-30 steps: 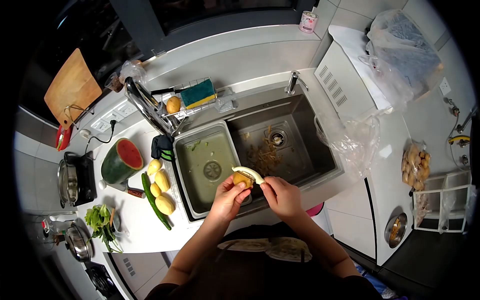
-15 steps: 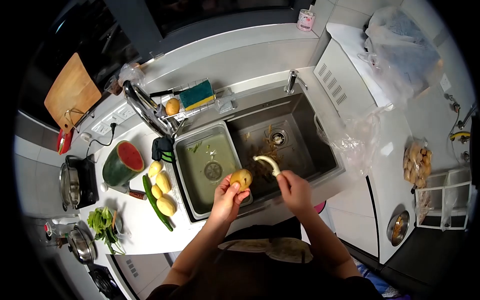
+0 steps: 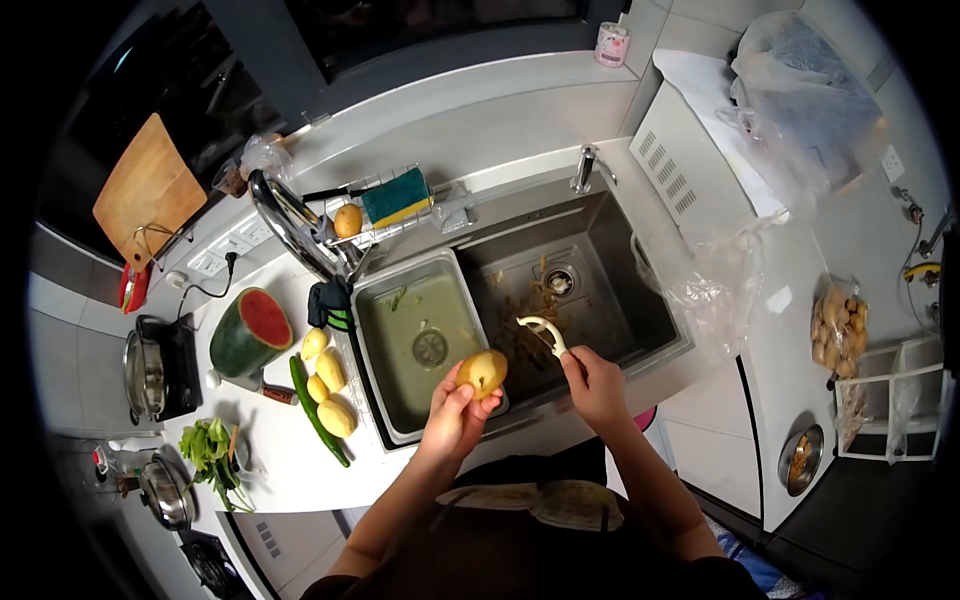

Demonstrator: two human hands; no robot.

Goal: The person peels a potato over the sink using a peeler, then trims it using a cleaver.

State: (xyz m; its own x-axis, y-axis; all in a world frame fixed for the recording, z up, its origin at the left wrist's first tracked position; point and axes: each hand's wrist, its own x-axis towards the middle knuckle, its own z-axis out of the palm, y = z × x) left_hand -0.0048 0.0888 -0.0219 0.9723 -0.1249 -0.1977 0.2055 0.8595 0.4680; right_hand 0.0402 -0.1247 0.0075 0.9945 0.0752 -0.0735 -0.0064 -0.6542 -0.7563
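My left hand (image 3: 456,418) grips a partly peeled potato (image 3: 483,372) above the edge between the two sink basins. Yellow flesh shows on much of it, with a darker patch near its end. To the right, my right hand (image 3: 594,388) is closed around the handle of a pale peeler (image 3: 543,331), its head pointing up and left, apart from the potato. Below the peeler, brown peelings (image 3: 540,300) lie in the deep sink basin (image 3: 620,250) around the drain. The left basin insert (image 3: 375,300) contains water and a few green scraps.
Peeled potatoes (image 3: 335,418), a cucumber (image 3: 318,425), a cut watermelon (image 3: 240,340) and leafy greens (image 3: 207,450) lie on the left counter. Behind the sink stand a faucet (image 3: 290,220) and a rack with a sponge (image 3: 396,197). A bag of potatoes (image 3: 838,328) is at right.
The potato has been turned in my left hand, so more yellow flesh faces up. The peeler has tilted, and its frame now shows more openly. The whole view has shifted slightly.
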